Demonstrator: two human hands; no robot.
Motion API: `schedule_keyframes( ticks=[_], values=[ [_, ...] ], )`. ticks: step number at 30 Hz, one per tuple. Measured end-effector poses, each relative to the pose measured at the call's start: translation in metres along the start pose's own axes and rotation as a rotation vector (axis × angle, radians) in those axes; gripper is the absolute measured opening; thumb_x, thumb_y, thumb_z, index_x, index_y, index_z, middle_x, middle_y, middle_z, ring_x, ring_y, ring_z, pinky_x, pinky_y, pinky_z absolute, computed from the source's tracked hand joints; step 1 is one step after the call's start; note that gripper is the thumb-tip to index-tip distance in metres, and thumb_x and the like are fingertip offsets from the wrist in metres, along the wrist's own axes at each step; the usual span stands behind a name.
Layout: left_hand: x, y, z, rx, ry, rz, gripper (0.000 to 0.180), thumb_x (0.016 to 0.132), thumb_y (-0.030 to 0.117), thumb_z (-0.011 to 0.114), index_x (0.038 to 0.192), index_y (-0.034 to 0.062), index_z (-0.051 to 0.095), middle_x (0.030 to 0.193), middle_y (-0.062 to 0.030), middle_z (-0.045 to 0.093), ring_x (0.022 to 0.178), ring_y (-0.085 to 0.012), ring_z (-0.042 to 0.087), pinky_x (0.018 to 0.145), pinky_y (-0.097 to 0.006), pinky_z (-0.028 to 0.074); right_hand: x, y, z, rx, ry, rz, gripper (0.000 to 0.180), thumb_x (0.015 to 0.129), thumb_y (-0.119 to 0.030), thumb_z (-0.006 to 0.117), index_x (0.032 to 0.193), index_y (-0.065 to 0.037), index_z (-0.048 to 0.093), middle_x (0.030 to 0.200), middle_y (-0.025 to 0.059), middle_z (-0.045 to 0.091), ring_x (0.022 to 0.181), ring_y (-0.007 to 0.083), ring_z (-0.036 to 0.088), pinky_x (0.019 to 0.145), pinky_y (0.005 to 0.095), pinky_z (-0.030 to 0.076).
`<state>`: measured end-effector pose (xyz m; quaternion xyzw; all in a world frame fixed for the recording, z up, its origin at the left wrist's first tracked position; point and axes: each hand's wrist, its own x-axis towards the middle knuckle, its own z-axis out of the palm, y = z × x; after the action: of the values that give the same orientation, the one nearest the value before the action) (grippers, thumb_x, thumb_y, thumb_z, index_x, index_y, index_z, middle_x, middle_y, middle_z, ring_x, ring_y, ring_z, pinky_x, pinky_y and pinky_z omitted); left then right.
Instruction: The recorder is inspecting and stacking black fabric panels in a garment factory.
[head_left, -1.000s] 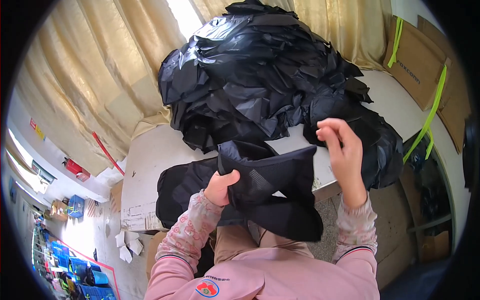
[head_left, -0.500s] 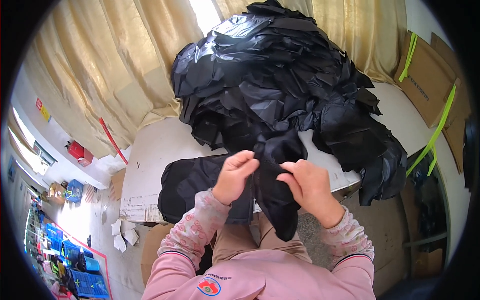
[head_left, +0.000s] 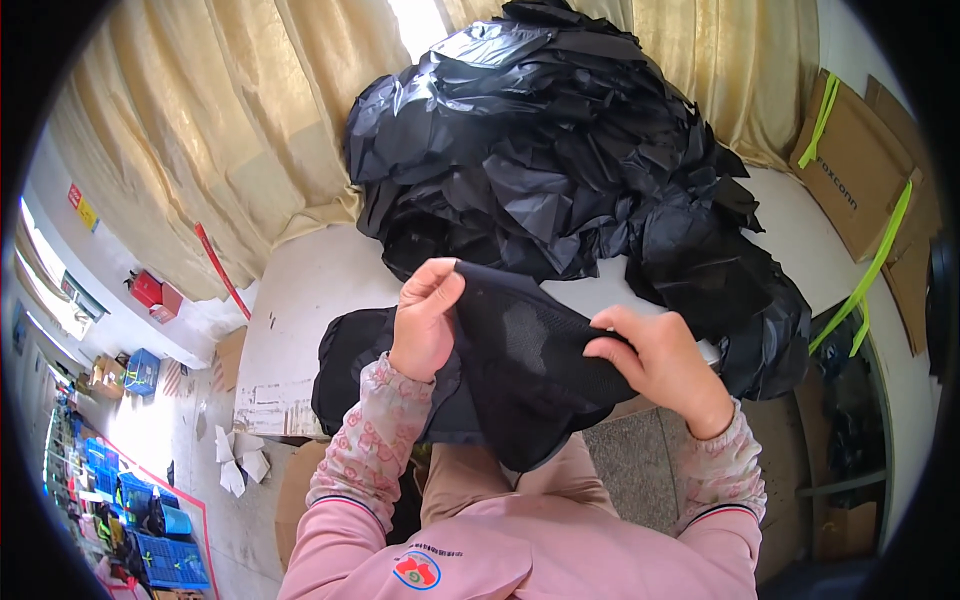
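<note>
A piece of black fabric (head_left: 530, 350), partly see-through like mesh, is stretched between my hands over the table's near edge. My left hand (head_left: 425, 315) pinches its upper left corner between thumb and fingers. On the other side, my right hand (head_left: 655, 365) pinches its right edge. The lower end of the fabric hangs down towards my lap. Beneath and to the left lies another folded black fabric piece (head_left: 350, 365) on the white table (head_left: 300, 300), partly covered by my left forearm. A big heap of shiny black sheet-like pieces (head_left: 540, 150) rises just beyond my hands.
Beige curtains (head_left: 220, 130) hang behind the table. Flattened cardboard (head_left: 855, 185) with bright green straps (head_left: 880, 250) leans at the right. On the left floor are torn white scraps (head_left: 240, 458) and blue crates (head_left: 165, 560). A red tube (head_left: 220, 270) stands by the table's left side.
My hands have moved apart, the left one to the left and up, the right one to the right. The bunched black fabric between them is now spread open.
</note>
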<state>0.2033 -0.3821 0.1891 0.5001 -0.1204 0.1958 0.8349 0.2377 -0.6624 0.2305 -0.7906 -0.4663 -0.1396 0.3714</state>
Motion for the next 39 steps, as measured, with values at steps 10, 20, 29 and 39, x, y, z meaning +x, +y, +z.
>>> schedule_keyframes(
  ticks=[10,20,29,39],
  values=[
    [-0.092,-0.081,-0.095,0.101,-0.147,-0.655,0.058,0.099,0.044,0.046,0.145,0.0105,0.035,0.127,-0.0069,0.054,0.112,-0.0207,0.056,0.096,-0.038,0.045,0.032,0.019,-0.044,0.697,0.474,0.37,0.015,0.095,-0.014,0.062,0.101,0.0,0.061,0.086,-0.0043,0.061,0.079,0.0008,0.054,0.071,0.0166,0.044],
    [-0.142,-0.145,-0.006,-0.643,-0.341,-0.8,0.066,0.096,0.047,0.054,0.145,0.0084,0.033,0.145,-0.0139,0.042,0.126,-0.0315,0.05,0.105,-0.046,0.041,0.048,-0.01,-0.029,1.093,0.633,0.371,0.019,0.1,-0.02,0.055,0.105,-0.003,0.061,0.093,-0.001,0.065,0.081,0.0052,0.06,0.073,0.0191,0.049],
    [-0.075,-0.083,0.032,-0.852,-0.044,-0.969,0.04,0.097,0.025,0.05,0.125,-0.0031,0.055,0.122,-0.0177,0.063,0.108,-0.0296,0.064,0.1,-0.043,0.048,-0.031,0.099,0.115,0.24,0.271,0.433,0.024,0.092,-0.018,0.064,0.1,-0.001,0.049,0.08,0.0267,0.062,0.076,0.0439,0.062,0.064,0.0428,0.048],
    [-0.065,-0.025,-0.029,0.559,-0.284,-0.652,0.047,0.096,0.039,0.051,0.07,0.0023,0.064,0.07,-0.0023,0.06,0.069,-0.0126,0.055,0.069,-0.027,0.044,-0.046,0.148,0.062,0.161,0.41,0.59,0.025,0.092,-0.02,0.065,0.095,0.0,0.052,0.071,0.0149,0.055,0.065,0.021,0.053,0.062,0.0328,0.044]
  ],
)
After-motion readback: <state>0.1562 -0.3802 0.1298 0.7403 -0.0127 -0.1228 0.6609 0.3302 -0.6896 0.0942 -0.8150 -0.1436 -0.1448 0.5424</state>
